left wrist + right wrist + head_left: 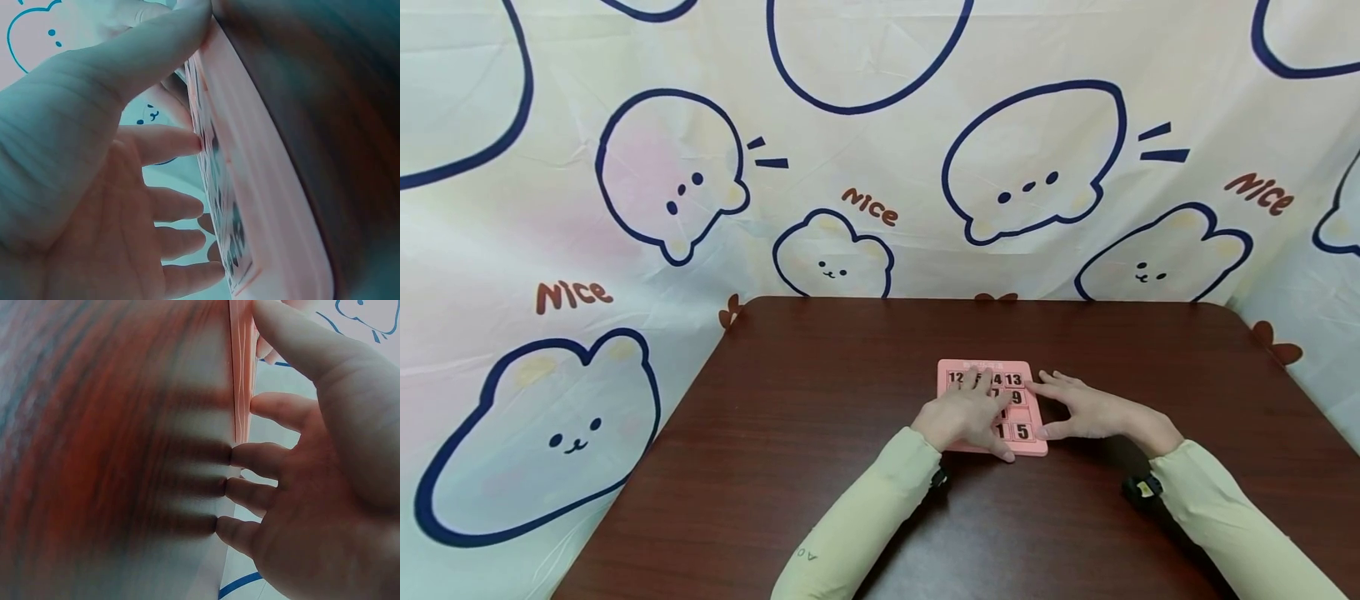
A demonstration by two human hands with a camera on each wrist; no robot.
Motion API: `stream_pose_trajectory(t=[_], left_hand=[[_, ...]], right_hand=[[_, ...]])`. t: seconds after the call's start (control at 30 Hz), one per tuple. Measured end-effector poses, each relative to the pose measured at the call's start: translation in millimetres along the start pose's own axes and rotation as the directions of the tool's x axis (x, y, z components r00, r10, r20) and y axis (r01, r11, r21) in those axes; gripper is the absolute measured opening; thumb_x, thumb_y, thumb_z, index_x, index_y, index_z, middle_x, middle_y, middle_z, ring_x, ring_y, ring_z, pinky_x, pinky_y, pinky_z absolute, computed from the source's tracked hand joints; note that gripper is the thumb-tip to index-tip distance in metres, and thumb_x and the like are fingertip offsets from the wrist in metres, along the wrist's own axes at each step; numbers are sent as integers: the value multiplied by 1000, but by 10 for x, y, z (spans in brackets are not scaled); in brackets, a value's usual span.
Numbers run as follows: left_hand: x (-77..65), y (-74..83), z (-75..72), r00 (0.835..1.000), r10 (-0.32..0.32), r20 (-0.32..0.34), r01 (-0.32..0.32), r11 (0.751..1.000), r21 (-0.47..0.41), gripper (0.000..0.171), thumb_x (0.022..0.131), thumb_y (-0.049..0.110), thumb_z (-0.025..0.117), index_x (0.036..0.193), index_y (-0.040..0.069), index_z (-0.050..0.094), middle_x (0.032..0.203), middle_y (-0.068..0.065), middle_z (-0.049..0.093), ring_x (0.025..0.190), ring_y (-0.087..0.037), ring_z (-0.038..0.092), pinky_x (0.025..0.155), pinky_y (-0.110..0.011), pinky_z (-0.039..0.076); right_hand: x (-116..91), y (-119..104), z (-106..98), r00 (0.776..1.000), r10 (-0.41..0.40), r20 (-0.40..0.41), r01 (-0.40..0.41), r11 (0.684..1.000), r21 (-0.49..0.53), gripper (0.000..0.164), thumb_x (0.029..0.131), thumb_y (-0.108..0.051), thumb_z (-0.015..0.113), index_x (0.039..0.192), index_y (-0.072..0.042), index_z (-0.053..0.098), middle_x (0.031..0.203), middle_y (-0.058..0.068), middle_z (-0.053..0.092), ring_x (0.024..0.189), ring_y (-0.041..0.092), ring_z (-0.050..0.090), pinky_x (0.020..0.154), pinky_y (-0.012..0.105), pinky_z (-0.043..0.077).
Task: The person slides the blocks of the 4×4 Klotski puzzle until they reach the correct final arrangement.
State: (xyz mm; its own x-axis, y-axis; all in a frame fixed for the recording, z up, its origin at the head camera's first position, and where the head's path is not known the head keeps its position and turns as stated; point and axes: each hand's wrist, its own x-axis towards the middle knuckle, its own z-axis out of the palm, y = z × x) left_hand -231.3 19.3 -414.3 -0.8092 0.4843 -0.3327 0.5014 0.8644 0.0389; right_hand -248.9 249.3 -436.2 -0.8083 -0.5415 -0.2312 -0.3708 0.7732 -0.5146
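Note:
A pink number slide puzzle (1036, 447) lies flat on the table, with black-numbered tiles such as the 5 tile (1022, 432) in its frame. My left hand (961, 415) is spread over its left and middle parts and hides several tiles. In the left wrist view, the fingertips (190, 142) of that hand touch the numbered face. At the puzzle's right edge rests my right hand (1088, 412), its thumb and index finger against the pink side. The other fingers (250, 490) of the right hand stand on the tabletop, fairly straight.
The dark brown wooden table (820, 375) extends around the puzzle on all sides. Behind and left of it hangs a pale cloth (835, 167) printed with blue-outlined bears. Dark straps (1142, 487) sit at both wrists.

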Motion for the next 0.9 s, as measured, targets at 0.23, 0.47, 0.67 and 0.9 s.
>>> stream_pose_trajectory(t=[0.23, 0.47, 0.67, 0.9], left_hand=[[-32, 21, -15, 999, 17, -32, -16, 999, 32, 83, 75, 71, 69, 147, 39, 41, 165, -3, 18, 154, -27, 11, 122, -43, 22], [-72, 66, -45, 997, 63, -52, -59, 996, 71, 65, 79, 62, 71, 138, 41, 54, 164, -4, 23, 154, -29, 13, 122, -44, 23], [-88, 65, -87, 994, 90, -60, -86, 994, 67, 51, 82, 58, 70, 130, 43, 61, 164, -2, 24, 154, -29, 13, 121, -45, 24], [-29, -24, -102, 997, 45, -61, -49, 996, -71, 72, 82, 60, 69, 147, 39, 44, 165, -2, 20, 154, -27, 12, 121, -46, 25]], right_hand=[[3, 10, -4, 1000, 4, -4, -4, 1000, 1, 91, 83, -54, 71, 153, -9, 34, 159, 31, 16, 145, 56, 7, 106, 77, 18], [-5, 12, -1, 1000, 11, 7, -12, 1000, 19, 92, 83, -55, 71, 154, -11, 32, 160, 31, 14, 146, 55, 5, 106, 77, 17], [-19, 28, 2, 1000, -5, -9, 5, 1000, 11, 91, 83, -54, 71, 153, -9, 34, 160, 31, 16, 145, 56, 6, 105, 77, 19], [-9, 15, 6, 1000, -23, -6, 23, 1000, 9, 89, 84, -51, 72, 153, -9, 34, 159, 33, 16, 144, 57, 7, 104, 78, 20]])
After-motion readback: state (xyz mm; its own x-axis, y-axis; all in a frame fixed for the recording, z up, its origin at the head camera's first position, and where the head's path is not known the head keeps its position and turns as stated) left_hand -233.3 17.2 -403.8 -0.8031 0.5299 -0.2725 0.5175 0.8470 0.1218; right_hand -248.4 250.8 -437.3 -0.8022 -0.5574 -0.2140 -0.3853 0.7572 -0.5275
